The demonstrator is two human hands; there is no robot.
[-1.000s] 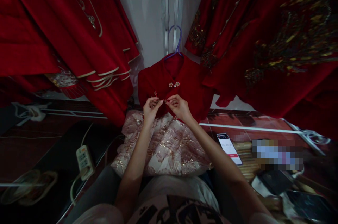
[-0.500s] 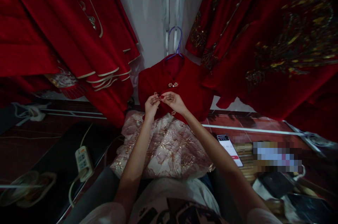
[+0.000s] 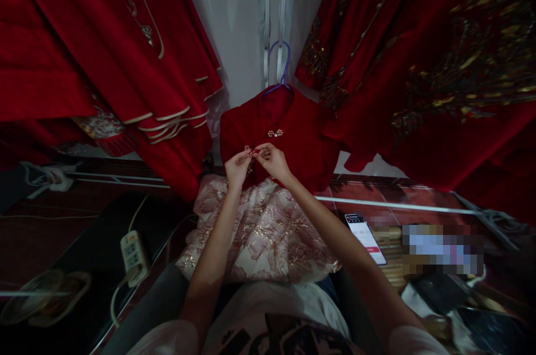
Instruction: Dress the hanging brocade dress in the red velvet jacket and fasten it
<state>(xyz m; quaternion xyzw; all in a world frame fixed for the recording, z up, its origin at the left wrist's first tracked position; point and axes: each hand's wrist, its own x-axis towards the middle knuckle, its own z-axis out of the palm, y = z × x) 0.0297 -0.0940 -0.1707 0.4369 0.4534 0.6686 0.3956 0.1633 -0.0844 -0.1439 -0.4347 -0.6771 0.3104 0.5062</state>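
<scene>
A red short garment (image 3: 310, 137) hangs ahead of me on a purple hanger (image 3: 287, 65), a jewelled gold-and-pearl fastener (image 3: 275, 133) joined across its upper front. Lower on the front, my left hand (image 3: 237, 167) pinches the garment's edge beside a second jewelled fastener (image 3: 247, 148). Close against it, my right hand (image 3: 273, 161) is closed in a pinch on the red front too, fingertips almost meeting the left ones. The exact bit between the fingertips is too small to make out. Pink and gold brocade cloth (image 3: 263, 232) lies over my lap, under my forearms.
Red embroidered garments (image 3: 167, 65) hang on the left, with more red garments (image 3: 377, 137) on the right. A power strip (image 3: 134, 257) lies on a black surface at left beside a plastic container (image 3: 33, 296). To the right, a phone (image 3: 366, 240) rests on a slatted wooden surface.
Both hands have shifted slightly; the left wrist has turned a little outward to the left. The fingertips stay together at the red garment's front.
</scene>
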